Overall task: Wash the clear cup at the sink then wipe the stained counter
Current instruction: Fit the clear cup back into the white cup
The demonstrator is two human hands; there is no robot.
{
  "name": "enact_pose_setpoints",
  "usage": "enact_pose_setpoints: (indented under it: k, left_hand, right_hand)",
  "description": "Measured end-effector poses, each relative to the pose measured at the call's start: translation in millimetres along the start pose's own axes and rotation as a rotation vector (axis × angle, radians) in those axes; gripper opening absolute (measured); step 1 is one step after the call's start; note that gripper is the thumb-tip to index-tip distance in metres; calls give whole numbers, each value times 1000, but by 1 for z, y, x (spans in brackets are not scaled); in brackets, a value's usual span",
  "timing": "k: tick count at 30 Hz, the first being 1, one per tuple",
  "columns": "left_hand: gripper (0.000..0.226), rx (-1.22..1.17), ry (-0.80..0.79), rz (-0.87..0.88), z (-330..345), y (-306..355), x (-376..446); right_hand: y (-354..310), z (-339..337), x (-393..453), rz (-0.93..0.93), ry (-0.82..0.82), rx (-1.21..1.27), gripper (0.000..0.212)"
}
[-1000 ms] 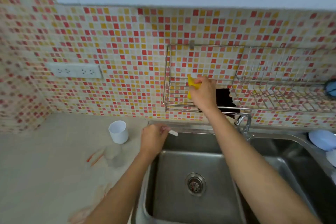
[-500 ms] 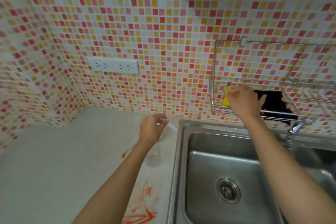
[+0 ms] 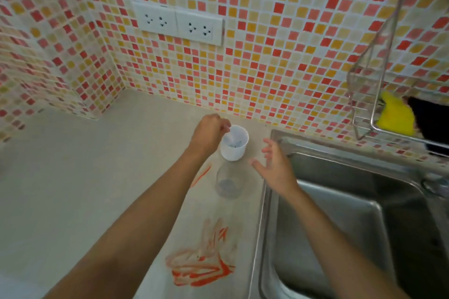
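Right hand [image 3: 275, 167] has left the sponge [image 3: 396, 118], now spread empty; left hand [image 3: 209, 135] pinches over the white cup [image 3: 234, 144].

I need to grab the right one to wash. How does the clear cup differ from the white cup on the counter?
The clear cup is see-through, so the counter shows through it; the white cup is opaque. The clear cup sits nearer the person, by a thin red streak; the white cup stands behind it, closer to the tiled wall. The left hand is at the white cup's rim, while no hand touches the clear cup. Both stand upright on the counter, left of the sink.
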State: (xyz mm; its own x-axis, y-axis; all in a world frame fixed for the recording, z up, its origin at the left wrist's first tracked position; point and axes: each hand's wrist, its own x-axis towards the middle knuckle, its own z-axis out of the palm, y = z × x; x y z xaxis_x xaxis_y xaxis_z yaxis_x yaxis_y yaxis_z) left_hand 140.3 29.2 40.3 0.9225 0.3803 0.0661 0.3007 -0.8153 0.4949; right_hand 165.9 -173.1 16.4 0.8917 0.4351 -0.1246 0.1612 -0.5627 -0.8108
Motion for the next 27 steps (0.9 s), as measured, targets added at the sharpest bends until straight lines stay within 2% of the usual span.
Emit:
enact_pose_setpoints:
  k: [3, 6, 8, 13, 21, 24, 27]
  left_hand:
    - [25, 35, -91, 36, 10, -8, 10]
    - [26, 70, -125, 57, 17, -15, 18]
    - [25, 67, -136, 103, 19, -17, 21]
    - [28, 86, -200, 176, 23, -6, 25]
    - [34, 196, -292, 201, 26, -3, 29]
    - [32, 59, -174, 188, 19, -5, 18]
    - [33, -132, 110, 124, 22, -18, -17]
  right_hand:
    - [0, 15, 26, 53, -88, -45, 92]
    - [6, 25, 51, 62, -117, -50, 103]
    - [10, 29, 63, 46, -144, -30, 103]
    - [11, 42, 71, -38, -191, 62, 81]
    - [21, 59, 74, 45, -186, 187, 93]
    - [18, 53, 76, 70, -166, 167, 93]
    - [18, 32, 71, 122, -95, 153, 88]
